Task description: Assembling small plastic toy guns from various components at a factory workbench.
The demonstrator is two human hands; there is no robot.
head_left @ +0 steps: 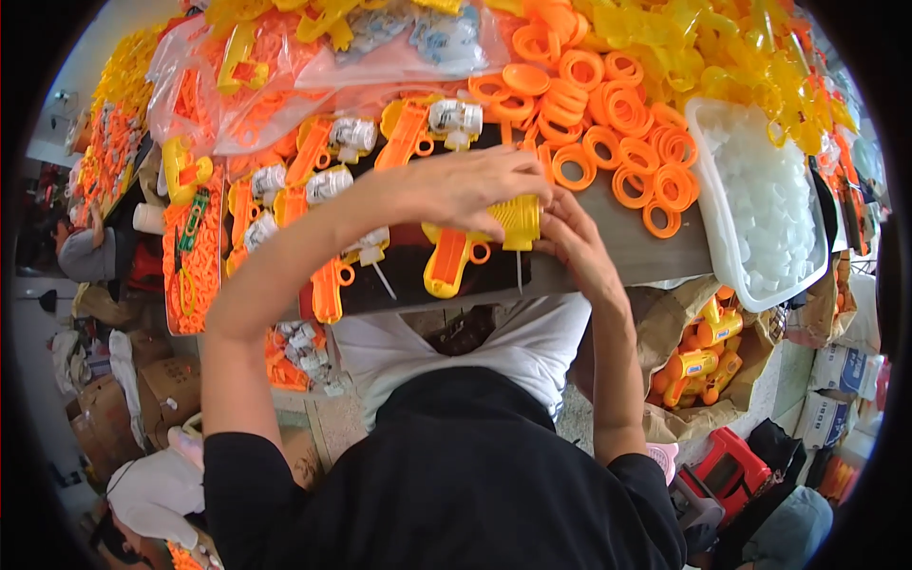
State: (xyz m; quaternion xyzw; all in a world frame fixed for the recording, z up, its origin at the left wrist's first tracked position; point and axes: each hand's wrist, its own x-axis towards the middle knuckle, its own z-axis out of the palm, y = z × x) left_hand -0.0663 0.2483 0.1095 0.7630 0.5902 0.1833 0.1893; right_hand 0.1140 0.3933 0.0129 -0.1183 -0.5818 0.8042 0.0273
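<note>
My left hand (470, 195) reaches over a toy gun (446, 261) with a yellow shell and orange inner part, its fingers closed around the yellow ribbed barrel (519, 224). From the other side, my right hand (576, 242) has its fingers pressed against the barrel's right end. The gun's handle points toward me near the table's front edge. Left of it lie several part-built toy guns (404, 133), orange and yellow with white-and-grey mechanisms (456, 116). My fingers hide part of the barrel's far side.
Orange rings (574, 167) pile up beyond my right hand, beside a white tub (727, 218) of translucent caps. Yellow translucent parts (708, 47) heap at the back. A paper bag (750, 380) of toy guns stands below right. Scissors (185, 285) lie on orange parts at left; people sit nearby.
</note>
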